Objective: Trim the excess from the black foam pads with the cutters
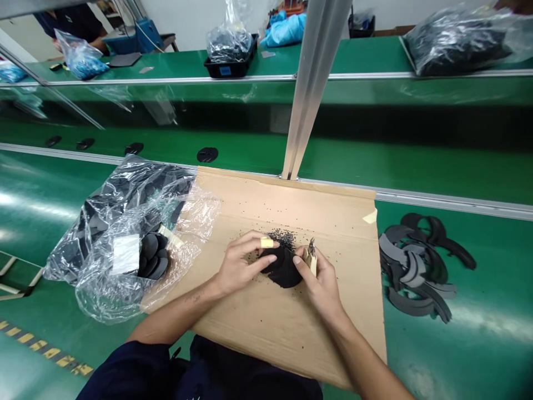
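The left hand [239, 266] closes its fingers over a black foam piece [283, 269]; the right hand [320, 286] grips small pliers [310, 258] just beside it.

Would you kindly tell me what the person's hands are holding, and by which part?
The left hand grips a black disc by its left edge; the right hand pinches a small metal tool by its tan wrapped handle.

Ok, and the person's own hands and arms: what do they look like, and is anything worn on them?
The left hand and right hand are ungloved, and the forearms are bare. A strip of pale yellow tape wraps one left finger. A dark navy garment shows below.
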{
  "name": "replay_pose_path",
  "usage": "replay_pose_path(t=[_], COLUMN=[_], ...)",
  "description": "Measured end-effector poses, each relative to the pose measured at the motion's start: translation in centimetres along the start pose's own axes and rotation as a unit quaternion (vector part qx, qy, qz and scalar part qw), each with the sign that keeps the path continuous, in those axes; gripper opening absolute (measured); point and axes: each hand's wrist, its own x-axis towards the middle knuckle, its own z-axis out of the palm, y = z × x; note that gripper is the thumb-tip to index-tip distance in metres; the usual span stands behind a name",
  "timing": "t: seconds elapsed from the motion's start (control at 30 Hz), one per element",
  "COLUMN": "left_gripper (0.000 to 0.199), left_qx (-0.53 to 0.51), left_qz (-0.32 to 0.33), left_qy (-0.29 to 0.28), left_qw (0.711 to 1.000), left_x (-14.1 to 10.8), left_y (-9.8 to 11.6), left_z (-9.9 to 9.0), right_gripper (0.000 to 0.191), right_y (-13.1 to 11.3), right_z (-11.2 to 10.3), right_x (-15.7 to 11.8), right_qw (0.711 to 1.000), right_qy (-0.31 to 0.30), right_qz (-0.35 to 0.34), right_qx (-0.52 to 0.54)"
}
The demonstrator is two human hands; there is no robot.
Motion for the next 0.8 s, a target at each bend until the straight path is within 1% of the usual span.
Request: replay_pose_path(t=[0.07, 0.13, 0.3, 0.47, 0.8], left_gripper=[0.018, 0.020, 0.024, 0.026, 0.025], left_qx=[0.003, 0.018, 0.055, 0.075, 0.087], left_qz=[-0.004, 0.002, 0.046, 0.081, 0.077], left_qy=[-0.030, -0.046, -0.030, -0.039, -0.060], left_qw=[1.000, 0.999, 0.997, 0.993, 0.991], left_x=[-0.24, -0.46, -0.58, -0.43, -0.53], left_y=[-0.03, -0.14, -0.50, -0.42, -0.56], left_z=[0.35, 0.72, 1.00, 0.80, 0.94], right_gripper=[0.032, 0.033, 0.031, 0.034, 0.035], right_y=[-0.13, -0.25, -0.39, -0.38, -0.09], right_z=[0.04, 0.11, 0.20, 0.20, 0.06], right_x=[-0.06, -0.13, -0.13, -0.12, -0.13], right_qw=[1.000, 1.000, 1.000, 1.000, 1.000], right_qy=[-0.003, -0.005, -0.006, -0.001, 0.005], right_qz=[0.001, 0.001, 0.000, -0.001, -0.002], right_qx=[0.000, 0.001, 0.005, 0.002, -0.005])
